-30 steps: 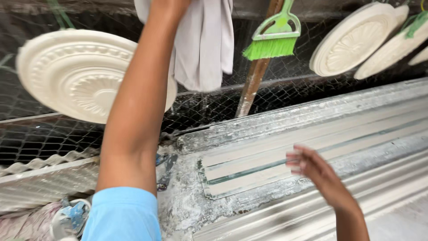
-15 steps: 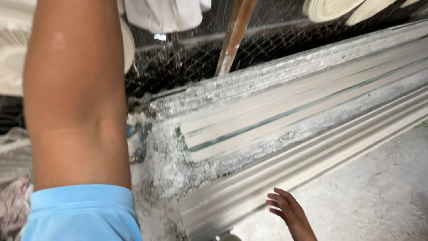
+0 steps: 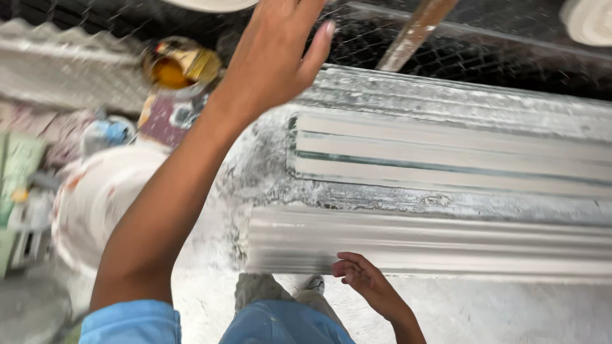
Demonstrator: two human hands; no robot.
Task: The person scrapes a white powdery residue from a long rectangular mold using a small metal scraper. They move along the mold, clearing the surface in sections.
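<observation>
My left hand [image 3: 280, 54] is raised in front of the wire mesh, fingers spread, holding nothing. My right hand [image 3: 364, 280] hangs low with fingers curled, its fingertips at the near edge of a long white plaster moulding [image 3: 446, 239] that lies along the plaster-crusted bench. Behind that moulding lie flat white strips in a long mould [image 3: 459, 156]. My blue sleeve and my jeans fill the bottom of the view.
An open tin of yellow liquid [image 3: 178, 67] stands at the back left beside a white bucket [image 3: 102, 194] and assorted clutter. A wooden handle [image 3: 414, 32] leans against the wire mesh [image 3: 510, 57]. A round plaster piece [image 3: 590, 19] hangs at top right.
The view has swung down and left. My left arm has come down from the hanging cloth, its hand now open in front of the mesh. My right hand stays low by the moulding's edge.
</observation>
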